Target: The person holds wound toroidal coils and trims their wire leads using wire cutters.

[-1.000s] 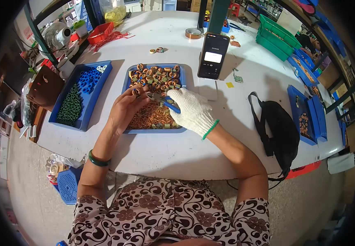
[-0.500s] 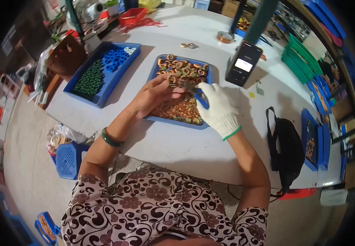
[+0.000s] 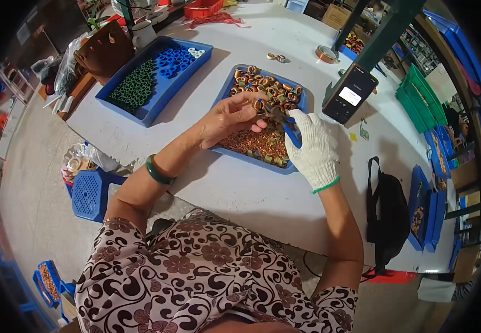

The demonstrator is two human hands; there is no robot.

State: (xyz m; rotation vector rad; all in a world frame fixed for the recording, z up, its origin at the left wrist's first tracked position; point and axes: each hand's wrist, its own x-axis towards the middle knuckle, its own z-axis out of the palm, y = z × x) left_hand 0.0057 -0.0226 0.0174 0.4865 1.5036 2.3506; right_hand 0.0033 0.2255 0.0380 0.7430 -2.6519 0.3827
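Observation:
My bare left hand pinches a small copper-wound ring between thumb and fingers, above a blue tray. In my right hand, which wears a white knitted glove, are blue-handled pliers. Their metal jaws are at the ring, partly hidden by it. Behind my hands, many copper-wound rings fill the far part of the tray. Copper wire clippings and several greenish pieces lie in the near part.
Left of the tray stands a blue tray of green, blue and white rings. A phone leans upright at the right, near a tape roll. A black bag lies at the table's right; green baskets stand beyond.
The view has turned, so the table and trays appear farther right and higher. My left hand still holds a ring and my right hand the pliers, whose jaws are now at the ring.

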